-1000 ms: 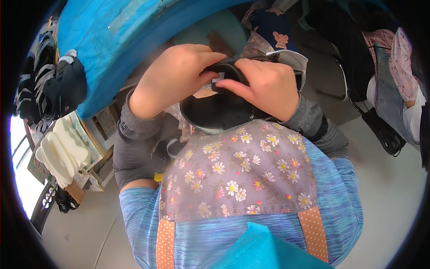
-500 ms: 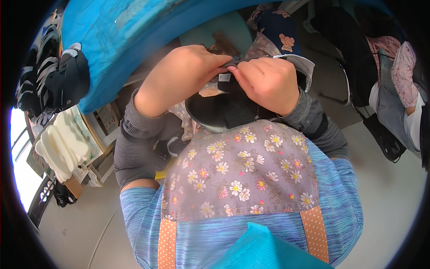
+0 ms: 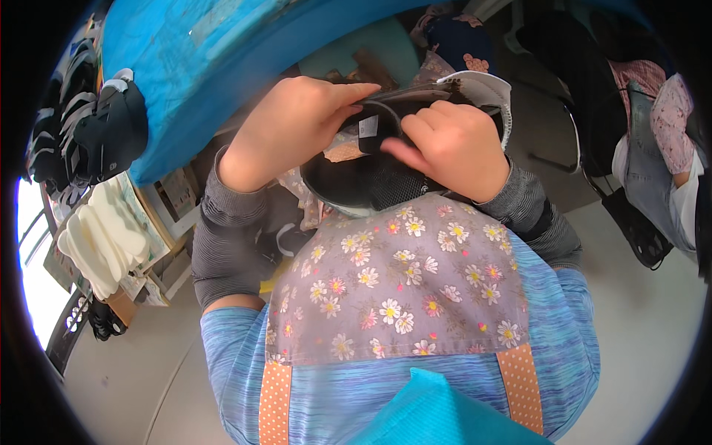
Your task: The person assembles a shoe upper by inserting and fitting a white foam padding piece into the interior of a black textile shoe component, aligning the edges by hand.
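Observation:
Before my chest is a black sewn piece with a mesh lining (image 3: 397,189), its opening facing me. A small white label (image 3: 368,127) shows on a dark flap inside. At its right end stands a curved light grey-white edge (image 3: 486,83). My left hand (image 3: 297,122) has the far edge between thumb and straightened forefinger. My right hand (image 3: 456,148) is closed on the piece on the right, fingers curled; its thumb, a little blurred, reaches into the opening. The fingertips of both hands are partly hidden.
Blue sheeting (image 3: 170,89) covers a surface at the upper left. Dark rounded pieces (image 3: 111,130) hang on the left, above white sole-shaped pads (image 3: 104,237). At right, a seated person's legs in jeans (image 3: 641,159) are beside a chair. A flowered apron (image 3: 400,282) covers my front.
My hands have moved apart; before, their fingertips met on the far edge. My right hand has shifted right and down, its thumb now inside the opening. The grey-white edge has risen.

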A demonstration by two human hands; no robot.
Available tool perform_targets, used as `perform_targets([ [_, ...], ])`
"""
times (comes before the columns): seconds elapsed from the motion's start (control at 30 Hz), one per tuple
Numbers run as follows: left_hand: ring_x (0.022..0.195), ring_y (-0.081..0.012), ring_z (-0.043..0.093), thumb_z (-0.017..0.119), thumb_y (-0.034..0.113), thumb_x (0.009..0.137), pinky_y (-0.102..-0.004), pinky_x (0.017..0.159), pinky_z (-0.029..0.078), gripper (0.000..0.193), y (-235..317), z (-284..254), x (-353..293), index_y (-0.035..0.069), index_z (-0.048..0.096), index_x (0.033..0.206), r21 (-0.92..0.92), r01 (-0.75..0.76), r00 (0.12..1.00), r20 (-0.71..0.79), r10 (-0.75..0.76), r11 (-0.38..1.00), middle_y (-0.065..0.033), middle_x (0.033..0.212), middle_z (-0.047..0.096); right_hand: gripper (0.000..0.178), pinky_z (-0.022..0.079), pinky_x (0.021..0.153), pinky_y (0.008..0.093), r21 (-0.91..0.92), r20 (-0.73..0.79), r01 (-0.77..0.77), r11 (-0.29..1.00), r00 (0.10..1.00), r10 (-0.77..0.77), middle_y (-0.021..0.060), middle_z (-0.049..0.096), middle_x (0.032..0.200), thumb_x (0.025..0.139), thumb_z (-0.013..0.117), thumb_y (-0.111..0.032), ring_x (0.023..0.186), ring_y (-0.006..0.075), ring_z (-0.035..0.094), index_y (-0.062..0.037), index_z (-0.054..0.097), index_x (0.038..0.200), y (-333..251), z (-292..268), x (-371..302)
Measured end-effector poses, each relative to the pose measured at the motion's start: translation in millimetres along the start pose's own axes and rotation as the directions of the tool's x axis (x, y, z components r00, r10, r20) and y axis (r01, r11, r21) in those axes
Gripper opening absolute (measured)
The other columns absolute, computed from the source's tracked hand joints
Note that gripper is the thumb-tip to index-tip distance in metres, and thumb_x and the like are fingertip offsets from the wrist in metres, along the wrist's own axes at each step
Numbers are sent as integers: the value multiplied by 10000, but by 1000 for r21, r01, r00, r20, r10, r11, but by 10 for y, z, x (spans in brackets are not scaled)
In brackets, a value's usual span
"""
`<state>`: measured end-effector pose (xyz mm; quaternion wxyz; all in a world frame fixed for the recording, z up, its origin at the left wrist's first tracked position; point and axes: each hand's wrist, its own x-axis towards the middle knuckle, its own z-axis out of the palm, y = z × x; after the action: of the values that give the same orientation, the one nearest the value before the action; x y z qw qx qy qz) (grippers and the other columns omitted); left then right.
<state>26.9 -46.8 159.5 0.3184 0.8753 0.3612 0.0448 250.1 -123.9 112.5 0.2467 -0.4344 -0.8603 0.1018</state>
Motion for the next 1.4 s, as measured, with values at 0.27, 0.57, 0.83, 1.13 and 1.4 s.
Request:
perform_targets([
  [0.27,728,-375,628,649,37,852,-383,644,506,307,-11,-10,-25,76,703,1152,-38,-68,997,-38,66,997,-211,855,663,194,472,517,332,-28,-208,-49,998,977,42,32,558,620,796,717,-154,585,207,592,-99,572,679,97,9,38],
  [0.57,671,-356,614,667,265,891,-424,598,469,223,193,-90,68,57,659,971,299,-42,996,83,18,953,-150,707,631,211,468,518,331,-2,-263,-12,1000,965,11,34,586,624,819,723,-197,591,204,591,-100,588,687,121,107,122],
  [0.83,722,-349,611,627,295,924,-418,617,470,257,117,-80,95,68,682,1031,310,-71,994,96,42,948,-130,767,617,197,477,541,327,91,-147,-74,993,985,87,36,594,691,803,733,-229,636,203,591,-86,606,755,106,4,16],
  [1.13,815,-335,616,615,241,934,-394,678,490,252,184,-124,62,54,675,1092,213,-76,992,111,54,974,-91,968,633,128,485,559,321,10,-321,-3,1000,947,6,24,595,691,705,742,-123,633,197,601,-92,650,789,182,-51,13],
  [1.4,872,-332,636,659,203,908,-388,728,510,243,176,-76,84,23,660,1071,118,-179,984,38,175,977,-126,1028,669,142,502,596,316,14,-312,-10,1000,950,14,30,640,747,742,751,-176,686,207,625,-93,653,802,162,-6,146],
])
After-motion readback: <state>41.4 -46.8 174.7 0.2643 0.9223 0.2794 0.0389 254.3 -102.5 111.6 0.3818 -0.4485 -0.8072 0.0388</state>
